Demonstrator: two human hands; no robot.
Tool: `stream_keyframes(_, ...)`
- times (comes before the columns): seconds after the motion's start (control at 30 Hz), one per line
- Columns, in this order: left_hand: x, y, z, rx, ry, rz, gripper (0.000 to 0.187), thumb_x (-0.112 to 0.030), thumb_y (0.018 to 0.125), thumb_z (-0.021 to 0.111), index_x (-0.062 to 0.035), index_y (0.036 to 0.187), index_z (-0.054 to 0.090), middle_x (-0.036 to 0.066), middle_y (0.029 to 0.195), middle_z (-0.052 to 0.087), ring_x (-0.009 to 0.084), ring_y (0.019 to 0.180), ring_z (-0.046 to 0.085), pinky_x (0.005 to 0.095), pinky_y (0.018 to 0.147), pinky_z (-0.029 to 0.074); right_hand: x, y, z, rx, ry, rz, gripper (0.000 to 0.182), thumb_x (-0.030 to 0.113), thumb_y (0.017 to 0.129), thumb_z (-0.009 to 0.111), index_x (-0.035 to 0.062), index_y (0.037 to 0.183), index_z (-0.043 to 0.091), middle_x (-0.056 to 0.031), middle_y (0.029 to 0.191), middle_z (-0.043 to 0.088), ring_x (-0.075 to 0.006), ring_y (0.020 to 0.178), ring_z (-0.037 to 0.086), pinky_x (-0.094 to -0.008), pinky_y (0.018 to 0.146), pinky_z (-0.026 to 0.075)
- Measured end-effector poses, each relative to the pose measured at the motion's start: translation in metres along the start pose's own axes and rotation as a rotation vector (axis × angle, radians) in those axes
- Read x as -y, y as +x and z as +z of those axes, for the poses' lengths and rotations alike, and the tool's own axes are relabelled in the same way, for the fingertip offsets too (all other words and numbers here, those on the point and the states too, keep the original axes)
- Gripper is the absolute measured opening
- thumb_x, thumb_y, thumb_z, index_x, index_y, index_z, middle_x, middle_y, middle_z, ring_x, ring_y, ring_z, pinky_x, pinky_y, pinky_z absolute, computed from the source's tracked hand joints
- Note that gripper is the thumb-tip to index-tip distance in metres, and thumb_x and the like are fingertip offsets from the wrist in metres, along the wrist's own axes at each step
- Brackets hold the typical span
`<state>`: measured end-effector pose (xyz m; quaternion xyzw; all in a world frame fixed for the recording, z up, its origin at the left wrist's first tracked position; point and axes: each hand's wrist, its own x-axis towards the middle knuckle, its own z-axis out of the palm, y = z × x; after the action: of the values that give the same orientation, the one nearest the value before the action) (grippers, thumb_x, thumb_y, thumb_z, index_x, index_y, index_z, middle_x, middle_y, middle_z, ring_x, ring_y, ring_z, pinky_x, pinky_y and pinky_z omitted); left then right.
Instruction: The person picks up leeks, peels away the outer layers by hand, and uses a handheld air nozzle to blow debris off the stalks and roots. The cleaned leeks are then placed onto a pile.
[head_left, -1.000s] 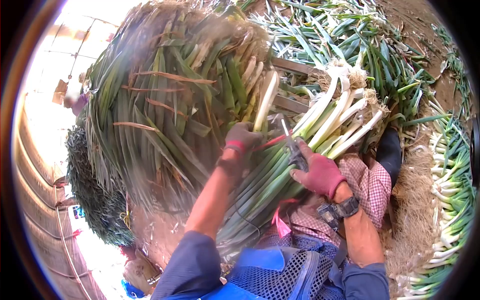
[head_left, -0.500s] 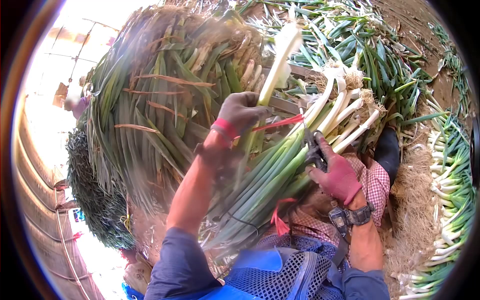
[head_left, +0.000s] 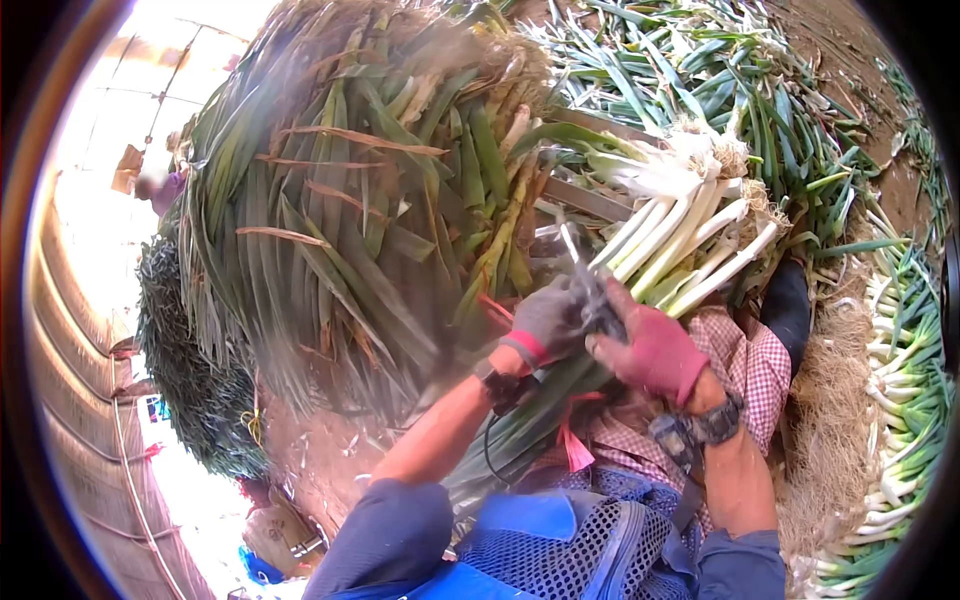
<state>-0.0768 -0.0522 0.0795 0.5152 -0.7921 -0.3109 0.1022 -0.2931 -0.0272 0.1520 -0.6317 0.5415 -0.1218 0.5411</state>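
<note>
A bunch of leeks, white ends up and to the right, lies across my lap with its green leaves under my hands. My right hand, in a red glove, is closed around a dark hand tool with a narrow pale tip, blurred by motion. Right beside it, my left hand in a grey glove has its fingers curled in over the leaves; what they grip is hidden. A red tape shows at the left hand's edge, and another red tape hangs below the bunch.
A big heap of leeks rises at the left, with a darker pile behind it. Loose leaves cover the ground ahead. A row of leeks lies along the right. Another person is far left.
My left hand has come down and right from the raised pale stalk and now meets my right hand over the bunch. The red tape no longer stretches between them. The tool has tilted leftward.
</note>
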Motion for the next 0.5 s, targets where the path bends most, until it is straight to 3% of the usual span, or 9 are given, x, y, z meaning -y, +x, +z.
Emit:
stream_keyframes(0.07,0.014,-0.009,-0.009,0.017,-0.454,-0.166,0.032,-0.023,0.091,0.076,-0.0077,0.118,0.074,0.013,0.105,0.067,0.0244,0.095,0.067,0.0379,0.085,0.054,0.004,0.017,-0.001,-0.005,-0.057,0.044,0.089,0.034,0.092,0.069,0.0017,0.163,0.025,-0.0311,0.095,0.071,-0.0421,0.088,0.072,-0.0446,0.082,0.056)
stream_keyframes(0.1,0.024,-0.012,-0.017,-0.036,-0.406,-0.177,0.027,-0.02,0.092,0.073,-0.0044,0.114,0.076,0.011,0.102,0.068,0.0202,0.094,0.066,0.0362,0.083,0.053,0.008,0.019,0.002,-0.002,-0.057,0.043,0.089,0.034,0.092,0.069,0.0017,0.163,0.025,-0.0311,0.095,0.071,-0.0421,0.088,0.072,-0.0446,0.082,0.056)
stream_keyframes(0.17,0.036,-0.022,-0.033,-0.194,-0.183,-0.264,0.027,-0.021,0.091,0.071,-0.0069,0.113,0.077,0.014,0.102,0.071,0.0286,0.092,0.069,0.0386,0.083,0.054,0.018,0.022,0.01,0.211,-0.112,-0.081,0.09,0.039,0.092,0.067,-0.0008,0.162,0.026,-0.0324,0.106,0.071,-0.0459,0.101,0.071,-0.0483,0.09,0.055)
stream_keyframes(0.2,0.042,-0.025,-0.04,-0.262,-0.036,-0.288,0.027,-0.022,0.09,0.07,-0.0085,0.112,0.077,0.015,0.104,0.072,0.0318,0.092,0.07,0.0399,0.084,0.055,0.026,0.026,0.011,0.214,-0.114,-0.082,0.09,0.039,0.092,0.067,-0.0008,0.162,0.026,-0.0324,0.106,0.071,-0.0459,0.101,0.071,-0.0483,0.09,0.055)
stream_keyframes(0.23,0.05,-0.027,-0.045,-0.266,-0.036,-0.29,0.027,-0.022,0.09,0.07,-0.0085,0.112,0.077,0.015,0.104,0.072,0.0318,0.092,0.07,0.0399,0.084,0.055,0.035,0.031,0.009,0.249,-0.104,-0.007,0.09,0.039,0.092,0.067,-0.0006,0.162,0.026,-0.0328,0.109,0.071,-0.0458,0.104,0.07,-0.0479,0.093,0.054)
stream_keyframes(0.3,0.066,-0.027,-0.048,-0.478,0.215,-0.384,0.026,-0.023,0.089,0.068,-0.0122,0.11,0.078,0.015,0.107,0.073,0.0365,0.096,0.07,0.043,0.086,0.056,0.029,0.045,0.015,0.236,-0.108,0.06,0.091,0.04,0.092,0.066,-0.0005,0.163,0.025,-0.0335,0.113,0.07,-0.046,0.108,0.069,-0.0465,0.097,0.053)
stream_keyframes(0.4,0.096,-0.023,-0.045,-0.516,0.343,-0.311,0.026,-0.023,0.088,0.068,-0.0143,0.11,0.078,0.014,0.108,0.073,0.0354,0.098,0.071,0.0445,0.087,0.056,0.025,0.052,0.029,0.3,-0.086,-0.05,0.09,0.039,0.093,0.065,-0.0005,0.163,0.024,-0.0319,0.111,0.071,-0.0458,0.106,0.07,-0.047,0.095,0.054)
stream_keyframes(0.43,0.098,-0.021,-0.044,-0.514,0.343,-0.313,0.026,-0.023,0.088,0.068,-0.0143,0.11,0.078,0.014,0.108,0.073,0.0354,0.098,0.071,0.0445,0.087,0.056,0.029,0.053,0.029,0.283,-0.095,-0.038,0.089,0.036,0.093,0.068,-0.0025,0.161,0.026,-0.0325,0.106,0.071,-0.0411,0.095,0.073,-0.0434,0.086,0.056)
stream_keyframes(0.5,0.1,-0.01,-0.041,-0.494,0.419,-0.298,0.026,-0.026,0.087,0.069,-0.0141,0.109,0.077,0.014,0.105,0.073,0.0355,0.1,0.07,0.0451,0.087,0.055,0.032,0.064,0.023,0.245,-0.085,0.034,0.089,0.036,0.093,0.068,-0.0016,0.162,0.026,-0.0324,0.106,0.071,-0.0408,0.095,0.073,-0.0432,0.086,0.056)
